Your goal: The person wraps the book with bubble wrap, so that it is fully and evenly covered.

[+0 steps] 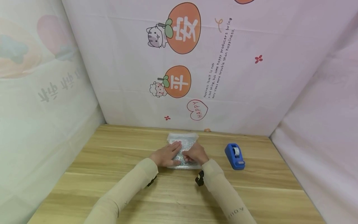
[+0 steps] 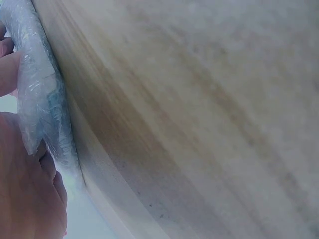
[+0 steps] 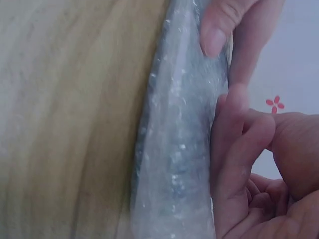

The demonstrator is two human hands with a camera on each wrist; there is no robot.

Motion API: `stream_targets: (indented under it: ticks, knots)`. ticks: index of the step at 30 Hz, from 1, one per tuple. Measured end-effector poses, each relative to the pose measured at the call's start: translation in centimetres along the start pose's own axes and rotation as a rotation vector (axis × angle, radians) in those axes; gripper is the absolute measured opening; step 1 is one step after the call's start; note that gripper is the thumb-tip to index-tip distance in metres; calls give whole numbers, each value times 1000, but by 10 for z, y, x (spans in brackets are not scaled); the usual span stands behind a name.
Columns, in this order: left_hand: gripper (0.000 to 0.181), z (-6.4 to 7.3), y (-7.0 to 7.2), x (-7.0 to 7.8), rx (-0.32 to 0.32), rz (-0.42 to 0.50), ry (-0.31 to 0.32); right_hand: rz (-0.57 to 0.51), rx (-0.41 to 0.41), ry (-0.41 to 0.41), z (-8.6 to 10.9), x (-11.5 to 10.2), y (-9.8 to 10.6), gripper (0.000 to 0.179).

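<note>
A flat package in clear bubble wrap lies on the wooden table near the back wall. My left hand rests on its left side, fingers stretched across the top and thumb spread toward the near edge. From the right, my right hand presses on the wrap with its fingers curled. In the right wrist view, the curled fingers lie against the face of the bubble wrap, and no separate thing shows between them. The left thumb touches the wrap farther up.
A blue tape dispenser with a roll of tape stands on the table to the right of the package. White printed cloth hangs behind the table, and more cloth walls stand at both sides.
</note>
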State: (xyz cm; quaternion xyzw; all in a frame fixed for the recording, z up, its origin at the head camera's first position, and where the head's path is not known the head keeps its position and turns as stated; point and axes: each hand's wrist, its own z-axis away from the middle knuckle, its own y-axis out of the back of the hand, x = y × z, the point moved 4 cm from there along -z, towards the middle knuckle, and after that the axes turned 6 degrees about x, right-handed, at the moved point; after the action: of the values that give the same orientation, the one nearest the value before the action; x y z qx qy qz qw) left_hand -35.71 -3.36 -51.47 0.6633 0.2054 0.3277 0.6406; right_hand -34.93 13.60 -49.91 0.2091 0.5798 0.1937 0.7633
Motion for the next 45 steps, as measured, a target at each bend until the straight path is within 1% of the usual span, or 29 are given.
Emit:
stream_targets:
  ticks: [2,4,7,11,15,17,21,26,28,30,32,34,36,40,43,45]
  knots:
    - [85,1,2,2,-3,6,0,-15,-10,-23,-2,2,1,20]
    - [84,3,4,4,-9,9,-2,-24,-13,-36,-3,5,1,28]
    - [84,4,7,6,-7,15,-10,-17,9,-38,-7,8,1,39]
    - [83,5,10,8,-2,15,-12,70,72,-12,-10,8,0,45]
    - [82,5,11,8,-3,29,-5,162,128,7,-11,5,0,46]
    - [81,4,10,8,-8,28,-3,183,141,9,-11,3,1,45]
    - [82,5,10,8,-12,17,-7,192,128,-16,-12,2,1,44]
    - [82,6,10,8,-13,18,0,158,71,-59,-13,2,3,37]
    - [82,5,10,8,-10,19,0,172,55,-59,-15,2,6,41]
    - [82,5,10,8,-7,20,-4,248,48,-25,-17,0,10,57]
    - [82,5,10,7,-2,20,-10,375,53,25,-20,0,13,71]
    - [83,5,11,7,1,24,-16,497,61,69,-23,1,15,80]
    - [83,6,10,7,-2,28,-20,577,71,85,-26,4,15,83]
    - [82,7,9,8,-3,40,-30,609,99,87,-31,12,15,79]
    - [81,6,10,7,2,40,-33,621,126,108,-32,14,14,74]
    - [81,6,10,7,5,34,-31,624,131,114,-32,15,14,69]
